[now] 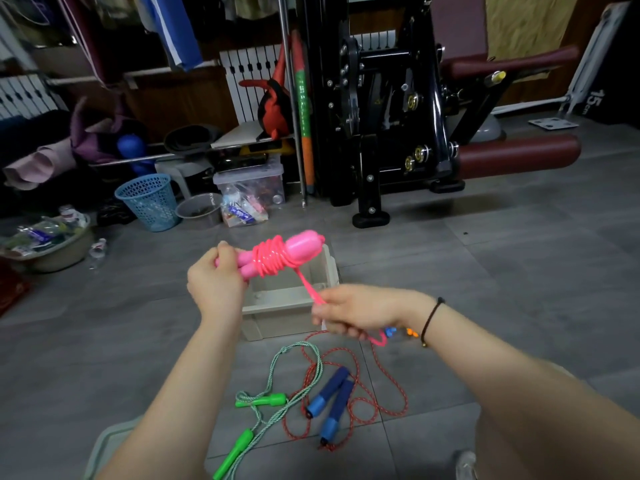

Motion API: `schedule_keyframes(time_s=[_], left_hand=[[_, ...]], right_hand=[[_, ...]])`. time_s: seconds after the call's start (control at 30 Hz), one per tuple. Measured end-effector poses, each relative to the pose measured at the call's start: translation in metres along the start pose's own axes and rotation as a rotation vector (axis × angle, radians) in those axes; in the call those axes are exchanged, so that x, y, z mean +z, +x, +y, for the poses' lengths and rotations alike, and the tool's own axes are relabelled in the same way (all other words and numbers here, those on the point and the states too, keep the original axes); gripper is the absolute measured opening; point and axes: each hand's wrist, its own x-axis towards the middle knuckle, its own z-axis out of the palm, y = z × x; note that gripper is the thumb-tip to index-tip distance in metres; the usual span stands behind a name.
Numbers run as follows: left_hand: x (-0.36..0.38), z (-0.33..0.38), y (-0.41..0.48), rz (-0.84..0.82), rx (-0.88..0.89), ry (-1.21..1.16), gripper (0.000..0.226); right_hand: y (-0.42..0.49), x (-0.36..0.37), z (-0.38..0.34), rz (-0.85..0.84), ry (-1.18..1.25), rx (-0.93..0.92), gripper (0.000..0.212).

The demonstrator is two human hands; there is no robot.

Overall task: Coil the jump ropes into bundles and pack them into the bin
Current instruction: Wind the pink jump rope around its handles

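Pink jump rope [277, 258]: mostly wound round its handles, held above the bin [287, 303]. The left hand [216, 278] grip is clamped on the handles, the right hand [349, 311] grip on the short loose tail. Green-handled rope [263, 400] and blue-handled rope [332, 400]: uncoiled on the floor [485, 271]. No bundle is visible in the bin. Judged early: first of three.

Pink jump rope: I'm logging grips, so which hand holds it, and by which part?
The left hand grips the pink jump rope by its handles' near ends; the right hand holds its loose cord, fingers curled round it.
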Motion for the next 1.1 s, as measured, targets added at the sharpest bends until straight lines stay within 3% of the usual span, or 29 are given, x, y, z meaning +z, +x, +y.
schedule_keyframes(time_s=[0.07, 0.17, 0.33, 0.43, 0.57, 0.77, 1.0, 1.1], left_hand=[[0.002, -0.002, 0.002, 0.026, 0.159, 0.235, 0.038], [0.01, 0.001, -0.01, -0.075, 0.287, 0.424, 0.033], [0.021, -0.02, -0.022, -0.319, 0.59, 0.719, 0.034], [0.023, -0.024, -0.026, -0.504, 0.752, 0.69, 0.052], [0.017, -0.014, -0.027, -0.619, 0.758, 0.543, 0.061], [0.01, 0.005, -0.045, -0.742, 0.762, 0.319, 0.053], [0.003, 0.027, -0.06, -0.641, 0.629, -0.034, 0.035], [0.003, 0.031, -0.058, -0.571, 0.609, -0.089, 0.02]], right_hand=[[0.005, 0.018, -0.004, -0.051, -0.041, 0.01, 0.015], [0.006, 0.033, -0.009, -0.052, -0.114, -0.012, 0.017], [0.005, 0.018, -0.013, 0.141, -0.389, -0.14, 0.026], [-0.001, -0.008, -0.01, 0.29, -0.402, -0.178, 0.027], [-0.011, -0.035, -0.004, 0.375, -0.34, -0.196, 0.023], [-0.015, -0.05, 0.004, 0.429, -0.019, -0.203, 0.023], [0.001, -0.024, 0.006, 0.234, 0.618, -0.291, 0.027], [0.009, -0.012, 0.004, 0.106, 0.89, -0.254, 0.042]])
